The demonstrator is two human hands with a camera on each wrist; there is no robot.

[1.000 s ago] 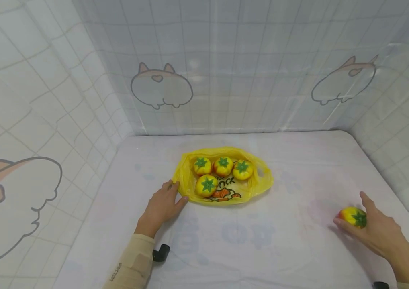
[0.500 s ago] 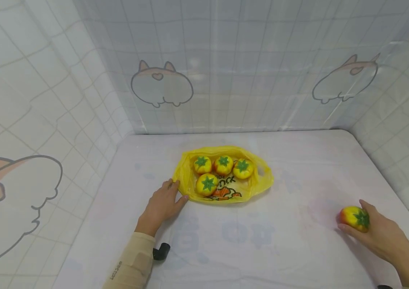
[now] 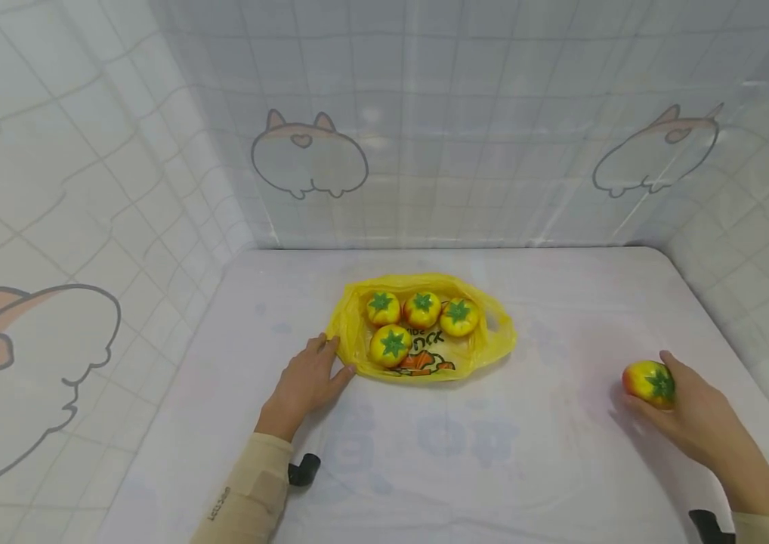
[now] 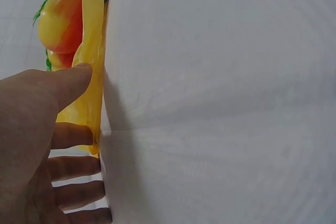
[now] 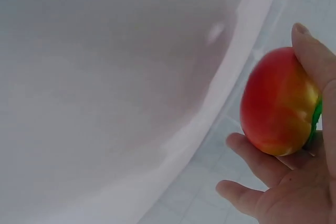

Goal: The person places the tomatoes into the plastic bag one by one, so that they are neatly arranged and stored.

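Observation:
My right hand [image 3: 704,412] grips a red-and-yellow toy tomato [image 3: 643,381] with a green star-shaped top, over the right side of the table. In the right wrist view, thumb and fingers hold the toy tomato [image 5: 278,103] from its leafy side, its red face outward. My left hand [image 3: 306,385] lies at the left edge of an open yellow plastic bag [image 3: 496,344], fingers extended. The left wrist view has the thumb and index finger touching the bag's side [image 4: 93,93]. Several matching toy tomatoes [image 3: 390,346] sit inside the bag, leafy tops up.
A white cloth covers the table [image 3: 425,468]. Tile-patterned sheeting with cartoon animals [image 3: 310,162] encloses the back and both sides. Black pieces stick out beside the left sleeve [image 3: 245,491] and the right forearm.
The right hand has raised the toy tomato and carried it slightly left and away from the person. The left hand and the bag have stayed in place.

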